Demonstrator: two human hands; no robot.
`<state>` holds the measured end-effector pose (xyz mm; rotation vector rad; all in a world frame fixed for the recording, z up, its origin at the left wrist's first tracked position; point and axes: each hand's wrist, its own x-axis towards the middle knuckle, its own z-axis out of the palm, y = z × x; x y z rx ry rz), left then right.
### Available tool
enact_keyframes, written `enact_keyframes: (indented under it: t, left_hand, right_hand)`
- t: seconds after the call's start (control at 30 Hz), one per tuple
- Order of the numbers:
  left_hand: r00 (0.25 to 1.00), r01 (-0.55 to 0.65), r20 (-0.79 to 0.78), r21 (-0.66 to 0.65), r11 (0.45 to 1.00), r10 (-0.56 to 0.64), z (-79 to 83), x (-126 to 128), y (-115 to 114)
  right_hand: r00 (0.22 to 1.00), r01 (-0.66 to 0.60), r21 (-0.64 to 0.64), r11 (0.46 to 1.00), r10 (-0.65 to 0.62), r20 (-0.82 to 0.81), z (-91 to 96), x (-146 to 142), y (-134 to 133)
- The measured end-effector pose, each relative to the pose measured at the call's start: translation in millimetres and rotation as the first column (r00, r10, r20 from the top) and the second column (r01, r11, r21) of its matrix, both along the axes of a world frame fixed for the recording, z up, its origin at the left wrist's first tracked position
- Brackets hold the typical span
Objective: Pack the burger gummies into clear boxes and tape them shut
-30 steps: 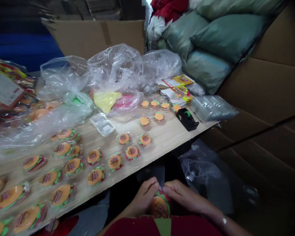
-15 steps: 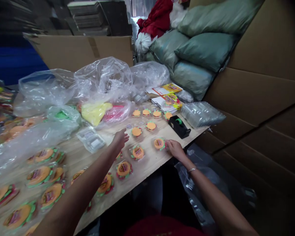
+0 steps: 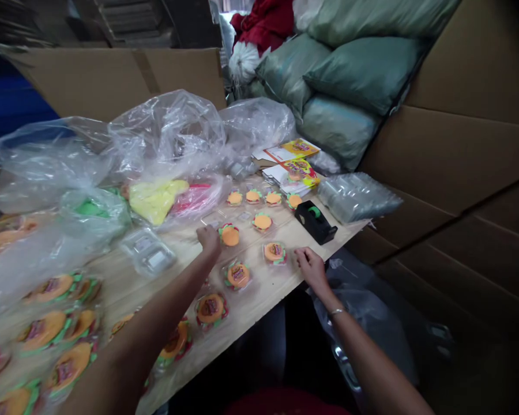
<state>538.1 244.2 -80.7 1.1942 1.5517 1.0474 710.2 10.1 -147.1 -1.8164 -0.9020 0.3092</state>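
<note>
My left hand point(image 3: 209, 237) is closed at the left edge of a clear plastic box holding a toy burger point(image 3: 230, 235) with a plain orange bun. Its fingertips are partly hidden. Near the table's front edge, my right hand point(image 3: 310, 264) has its fingers curled together, with nothing visible in them. Just left of it, not touching, lies a boxed toy burger with a printed label point(image 3: 275, 252). Another labelled burger point(image 3: 237, 275) sits closer to me. A plain-bun burger point(image 3: 262, 222) rests behind them. A black tape dispenser point(image 3: 315, 222) with green tape stands beyond my right hand.
Several burgers line the back by printed cards point(image 3: 300, 173). Nested clear boxes point(image 3: 358, 197) lie at the right corner. A closed clear pack point(image 3: 147, 251) and large plastic bags point(image 3: 168, 129) occupy the left and back. More labelled burgers point(image 3: 43, 331) cover the near left.
My left hand has come down onto the plain burger's box, its fingers closing. My right hand has let go of the labelled burger and sits slightly apart from it. The view has shifted a little.
</note>
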Motion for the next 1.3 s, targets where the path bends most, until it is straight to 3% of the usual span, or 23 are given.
enact_keyframes:
  t: [0.1, 0.17, 0.3, 0.37, 0.47, 0.6, 0.7, 0.73, 0.8, 0.87, 0.93, 1.1, 1.2, 1.3]
  left_hand:
    - [0.999, 0.019, 0.044, -0.009, 1.0, -0.019, 16.4, -20, -16]
    - [0.995, 0.068, 0.079, 0.003, 0.998, -0.068, 27.3, -35, -39]
    - [0.966, 0.21, 0.145, 0.037, 0.977, -0.213, 40.4, -64, -102]
    - [0.954, 0.258, 0.137, 0.076, 0.963, -0.266, 41.4, -75, -130]
    - [0.95, 0.278, 0.1, 0.165, 0.946, -0.297, 39.5, -89, -161]
    - [0.945, 0.273, 0.151, 0.121, 0.954, -0.29, 36.8, -101, -186]
    - [0.899, 0.307, 0.341, -0.039, 0.951, -0.277, 38.3, -113, -205]
    - [0.856, 0.362, 0.438, -0.129, 0.923, -0.274, 39.9, -118, -212]
    - [0.751, 0.508, 0.607, -0.279, 0.815, -0.26, 43.9, -129, -227]
    - [0.667, 0.604, 0.701, -0.311, 0.734, -0.253, 46.7, -139, -241]
    - [0.65, 0.592, 0.718, -0.274, 0.758, -0.248, 46.8, -145, -254]
    - [0.734, 0.459, 0.617, -0.143, 0.877, -0.284, 39.4, -146, -267]
    - [0.734, 0.439, 0.619, -0.119, 0.89, -0.28, 36.4, -144, -267]
    - [0.743, 0.432, 0.621, -0.159, 0.887, -0.25, 35.6, -143, -268]
  right_hand:
    - [0.999, -0.009, 0.068, 0.998, 0.012, -0.046, 19.5, -12, -3]
    - [0.982, -0.09, 0.147, 0.985, 0.113, -0.153, 38.1, -32, -3]
    - [0.784, -0.329, 0.251, 0.91, 0.411, -0.466, 73.5, -94, -2]
    - [0.725, -0.416, 0.265, 0.87, 0.494, -0.481, 86.0, -123, -5]
    - [0.746, -0.458, 0.302, 0.836, 0.546, -0.381, 96.5, -152, -20]
    - [0.763, -0.416, 0.315, 0.853, 0.516, -0.39, 94.8, -171, -48]
    - [0.749, -0.412, 0.276, 0.868, 0.495, -0.441, 87.0, -179, -66]
    - [0.743, -0.417, 0.265, 0.869, 0.494, -0.451, 84.6, -180, -70]
    - [0.744, -0.414, 0.254, 0.874, 0.486, -0.458, 81.0, -184, -77]
    - [0.749, -0.413, 0.249, 0.876, 0.482, -0.455, 78.7, -186, -80]
    - [0.744, -0.424, 0.243, 0.872, 0.489, -0.455, 77.6, -189, -81]
    - [0.731, -0.469, 0.244, 0.849, 0.528, -0.433, 80.9, -195, -82]
    - [0.706, -0.529, 0.238, 0.815, 0.578, -0.409, 84.2, -197, -85]
    - [0.721, -0.517, 0.211, 0.83, 0.554, -0.415, 84.1, -198, -87]
